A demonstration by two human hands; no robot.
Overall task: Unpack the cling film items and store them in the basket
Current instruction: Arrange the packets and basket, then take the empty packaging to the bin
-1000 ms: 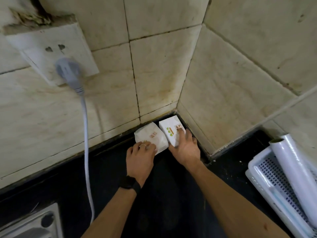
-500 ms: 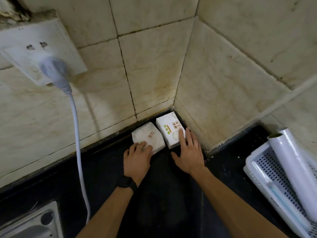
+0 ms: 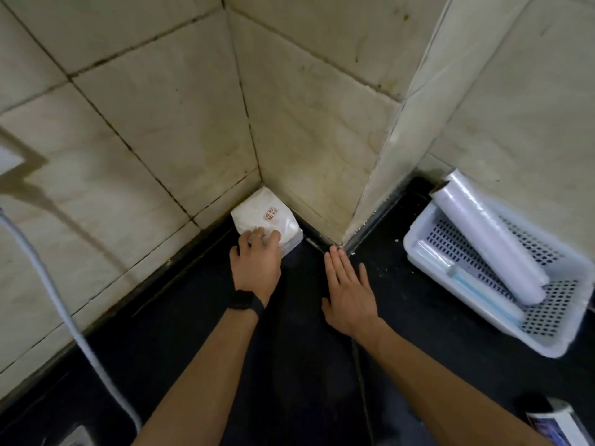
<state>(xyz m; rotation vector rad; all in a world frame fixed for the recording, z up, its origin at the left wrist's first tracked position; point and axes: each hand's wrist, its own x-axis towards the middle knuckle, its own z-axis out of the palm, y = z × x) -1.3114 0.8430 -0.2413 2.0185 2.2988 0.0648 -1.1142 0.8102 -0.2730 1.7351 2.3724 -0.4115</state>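
Observation:
A white paper-wrapped packet [image 3: 264,214] with a small red stamp lies in the tiled corner on the black counter [image 3: 289,365]. My left hand [image 3: 257,265] rests its fingertips on the packet's near edge, with the thumb off to the side. To the right of it, my right hand [image 3: 349,294] is flat with straight fingers and holds nothing. At the right stands a white perforated basket [image 3: 418,230]. In it, a thick cling film roll [image 3: 489,239] lies slanted next to a thinner roll with a blue stripe [image 3: 467,281]. Only one packet shows.
A white power cable [image 3: 64,317] hangs down the left wall to the counter. A protruding tiled wall column [image 3: 402,140] separates the corner from the basket. A dark printed object [image 3: 553,423] sits at the bottom right edge.
The view swung right, so the socket left the frame and the whole basket shows. My right hand came off the right packet and drew back. Only one packet is visible now.

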